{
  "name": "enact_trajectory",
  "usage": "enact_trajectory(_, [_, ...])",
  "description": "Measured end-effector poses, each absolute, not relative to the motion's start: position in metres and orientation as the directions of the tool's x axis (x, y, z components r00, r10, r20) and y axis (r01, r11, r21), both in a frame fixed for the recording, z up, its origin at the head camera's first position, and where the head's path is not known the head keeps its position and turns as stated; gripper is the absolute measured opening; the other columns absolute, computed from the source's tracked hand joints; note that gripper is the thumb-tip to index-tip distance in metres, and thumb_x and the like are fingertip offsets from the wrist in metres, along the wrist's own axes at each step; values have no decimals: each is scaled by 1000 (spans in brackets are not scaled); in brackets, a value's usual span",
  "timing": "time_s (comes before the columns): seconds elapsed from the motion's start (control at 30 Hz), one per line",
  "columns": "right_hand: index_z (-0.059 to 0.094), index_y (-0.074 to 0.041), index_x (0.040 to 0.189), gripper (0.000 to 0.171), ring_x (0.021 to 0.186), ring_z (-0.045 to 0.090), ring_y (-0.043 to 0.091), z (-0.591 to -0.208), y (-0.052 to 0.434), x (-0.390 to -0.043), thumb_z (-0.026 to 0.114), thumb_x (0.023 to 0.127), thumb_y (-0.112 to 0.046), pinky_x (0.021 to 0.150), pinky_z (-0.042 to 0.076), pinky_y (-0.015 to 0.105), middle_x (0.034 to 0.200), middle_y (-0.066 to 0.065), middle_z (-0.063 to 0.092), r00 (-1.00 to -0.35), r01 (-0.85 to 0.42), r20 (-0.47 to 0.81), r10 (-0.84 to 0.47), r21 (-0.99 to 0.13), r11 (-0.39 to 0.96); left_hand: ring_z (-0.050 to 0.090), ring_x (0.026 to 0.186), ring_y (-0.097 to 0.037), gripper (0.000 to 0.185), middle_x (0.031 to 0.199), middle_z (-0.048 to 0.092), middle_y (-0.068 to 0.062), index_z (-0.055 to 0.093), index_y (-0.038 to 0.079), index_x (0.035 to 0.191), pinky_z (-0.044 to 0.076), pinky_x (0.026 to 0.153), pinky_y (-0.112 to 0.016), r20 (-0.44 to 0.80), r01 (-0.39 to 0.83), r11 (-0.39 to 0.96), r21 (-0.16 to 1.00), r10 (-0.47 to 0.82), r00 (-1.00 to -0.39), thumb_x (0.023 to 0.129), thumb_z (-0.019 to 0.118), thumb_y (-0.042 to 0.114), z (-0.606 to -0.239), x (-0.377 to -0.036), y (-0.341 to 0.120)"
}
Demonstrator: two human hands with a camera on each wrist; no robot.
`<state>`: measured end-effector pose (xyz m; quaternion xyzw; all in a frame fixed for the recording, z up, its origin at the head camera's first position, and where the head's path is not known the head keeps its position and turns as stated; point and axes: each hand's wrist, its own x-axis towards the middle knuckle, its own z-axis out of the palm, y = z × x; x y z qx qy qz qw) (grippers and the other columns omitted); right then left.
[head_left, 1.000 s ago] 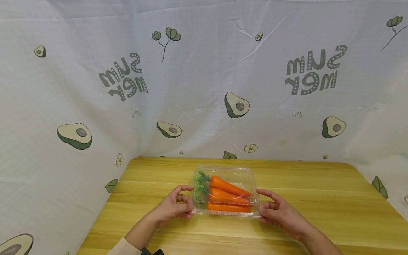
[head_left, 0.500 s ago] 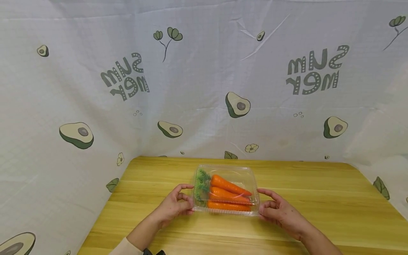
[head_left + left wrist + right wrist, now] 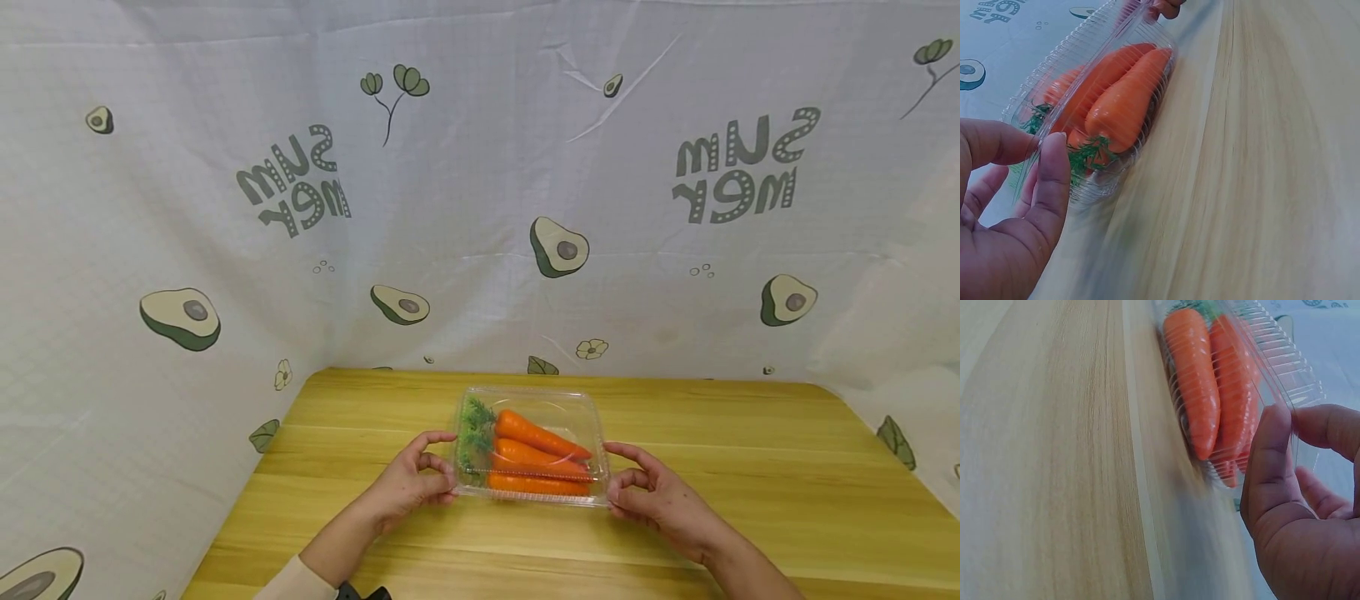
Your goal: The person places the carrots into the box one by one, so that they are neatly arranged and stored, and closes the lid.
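Observation:
A clear plastic clamshell container [image 3: 525, 500] is held level between both hands over the wooden table, its lid down on its base. Inside lie three orange carrots [image 3: 528, 452], their feathery green tops [image 3: 474, 433] toward the left. My left hand [image 3: 412, 486] pinches the left end of the rim between thumb and fingers; the left wrist view shows the thumb [image 3: 1054, 178] against the flange. At the opposite end, my right hand [image 3: 663, 502] grips the rim in the same way, with the right thumb [image 3: 1269, 450] pressed to the clear edge.
A pale wood-grain table [image 3: 735, 450] spreads out beneath and around the container. White cloth with avocado prints [image 3: 480, 208] hangs behind it and along both sides. A dark object [image 3: 362, 592] shows by the left sleeve at the bottom edge.
The container and both hands have shifted very slightly away from the person. Both hands keep the same hold on the rim.

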<state>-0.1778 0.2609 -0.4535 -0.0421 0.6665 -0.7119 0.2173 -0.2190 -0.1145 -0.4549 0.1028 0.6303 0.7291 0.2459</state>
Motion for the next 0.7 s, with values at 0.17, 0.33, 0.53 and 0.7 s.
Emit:
enact_trajectory(0.17, [19, -9, 144, 72, 89, 58, 23, -453, 262, -178, 62, 87, -5, 83, 49, 41, 98, 11, 53, -901, 242, -217, -375, -970, -21, 61, 79, -25, 61, 94, 50, -15, 37, 10, 136, 53, 74, -39, -168, -238, -86, 968, 483, -859, 82, 61, -8, -457, -221, -114])
enact_trajectory(0.33, [18, -10, 145, 74, 89, 58, 24, -453, 261, -180, 64, 86, -6, 83, 49, 42, 99, 13, 53, -900, 269, -246, -360, -963, -14, 62, 78, -26, 63, 93, 50, -15, 37, 12, 137, 53, 73, -39, -177, -246, -84, 966, 482, -858, 82, 61, -8, -458, -222, -114])
enact_trajectory(0.53, [17, -8, 144, 73, 88, 57, 24, -454, 263, -179, 62, 87, -4, 83, 49, 42, 98, 12, 54, -895, 256, -227, -385, -966, -25, 62, 79, -26, 65, 93, 49, -14, 37, 14, 137, 53, 73, -39, -182, -257, -89, 962, 492, -852, 82, 62, -7, -459, -221, -115])
enact_trajectory(0.7, [17, -7, 144, 72, 88, 57, 23, -456, 264, -179, 61, 87, -3, 82, 49, 41, 98, 12, 53, -893, 247, -212, -397, -968, -39, 62, 79, -25, 65, 94, 49, -14, 37, 15, 138, 53, 73, -39, -175, -254, -95, 963, 495, -851, 82, 63, -6, -459, -221, -114])
